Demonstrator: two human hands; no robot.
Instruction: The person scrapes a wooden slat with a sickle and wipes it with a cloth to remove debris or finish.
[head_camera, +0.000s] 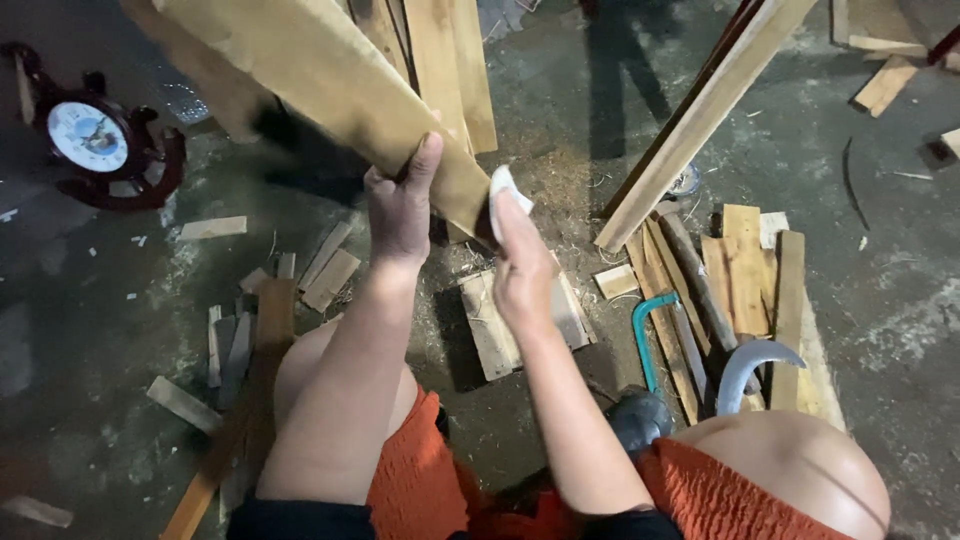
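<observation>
1. Both hands are up at the near end of a long wooden plank (330, 80): my left hand (400, 205) is wrapped tight around its edge from below, and my right hand (520, 260) pinches a small white folded pad (505, 190), probably sandpaper, against the plank's end.
2. I judge the step in hand to be rubbing down that end; the plank is held off the floor, tilting away up and to the left.
3. Going on calls for a firm left grip to keep the plank steady while the right hand presses the pad flat along the edge, with fingertips clear of the sharp corner.
4. Below the hands, a small block of boards (520, 320) lies on the concrete floor (900, 300) between my knees.
5. To the right lie a teal-framed hacksaw (655, 335), a curved sickle blade (755, 365) and a stack of planks (750, 280); room there is tight.
6. Leaning boards (700, 120) stand just right of the held plank, so swinging that way risks a knock.
7. To the left, past scattered offcuts (325, 270), a ship's-wheel clock (90, 135) lies well apart; that side has more room.
</observation>
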